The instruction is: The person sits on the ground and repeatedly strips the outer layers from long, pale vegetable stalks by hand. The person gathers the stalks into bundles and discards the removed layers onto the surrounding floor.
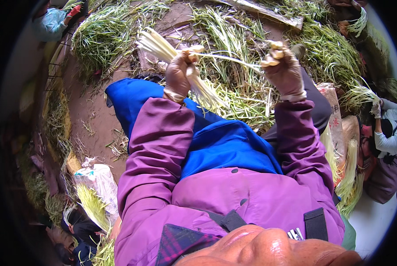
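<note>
My left hand [180, 71], in a thin glove with pale finger coverings, is closed around a bundle of pale yellow-white plant stalks [157, 45]. The bundle's thick ends point up and left, and its thin ends hang down and right over a blue apron [218, 143]. One long pale strand [230, 59] stretches from the bundle to my right hand [283, 71], gloved the same way, with its fingers curled on the strand's end. Loose green and yellowish leafy stalks [238, 99] lie on the ground beneath and between my hands.
Piles of green stalks lie at the upper left [98, 40] and right [331, 50]. A wooden board [265, 11] lies at the top. Pale bundles stand beside a printed sack [331, 113] and a white plastic bag [100, 179]. Other people sit around, one holding stalks [386, 129] at right.
</note>
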Action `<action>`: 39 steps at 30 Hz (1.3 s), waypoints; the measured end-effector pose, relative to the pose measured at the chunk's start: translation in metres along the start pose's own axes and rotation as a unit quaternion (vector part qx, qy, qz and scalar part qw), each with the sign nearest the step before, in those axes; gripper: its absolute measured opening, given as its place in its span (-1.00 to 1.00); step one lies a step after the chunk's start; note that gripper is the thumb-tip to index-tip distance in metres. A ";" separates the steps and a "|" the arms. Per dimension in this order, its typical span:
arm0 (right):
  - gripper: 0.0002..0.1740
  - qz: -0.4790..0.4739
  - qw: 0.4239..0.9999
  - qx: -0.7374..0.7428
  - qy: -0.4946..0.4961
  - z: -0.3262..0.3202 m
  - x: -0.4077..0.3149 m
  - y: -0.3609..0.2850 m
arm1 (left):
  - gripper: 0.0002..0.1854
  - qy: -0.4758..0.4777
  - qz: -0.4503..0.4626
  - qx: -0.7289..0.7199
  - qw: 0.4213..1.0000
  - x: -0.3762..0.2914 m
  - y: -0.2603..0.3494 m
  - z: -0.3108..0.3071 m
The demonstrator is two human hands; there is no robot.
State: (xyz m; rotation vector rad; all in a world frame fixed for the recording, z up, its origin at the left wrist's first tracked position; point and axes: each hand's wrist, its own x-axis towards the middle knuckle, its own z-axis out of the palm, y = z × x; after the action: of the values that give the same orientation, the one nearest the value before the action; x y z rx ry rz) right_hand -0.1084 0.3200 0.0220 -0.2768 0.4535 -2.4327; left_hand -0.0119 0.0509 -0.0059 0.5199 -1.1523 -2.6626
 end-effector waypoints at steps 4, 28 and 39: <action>-0.88 -0.074 0.996 0.031 -0.033 0.003 -0.023 -0.064 | -0.73 0.059 0.060 -0.018 0.996 0.008 0.003 -0.011; -0.40 0.002 0.938 -0.344 0.035 -0.016 0.030 0.074 | -0.64 -0.105 -0.099 0.127 0.981 -0.012 -0.027 0.009; -0.67 0.307 0.717 -0.615 -0.117 0.010 0.043 0.094 | -0.61 -0.041 -0.033 0.132 0.990 -0.005 -0.004 0.006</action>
State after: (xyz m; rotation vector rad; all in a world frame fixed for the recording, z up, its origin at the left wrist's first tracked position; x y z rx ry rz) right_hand -0.0866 0.2214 -0.0017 -0.8029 1.6876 -1.0957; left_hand -0.0097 0.0587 -0.0040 0.5012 -1.5515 -2.6209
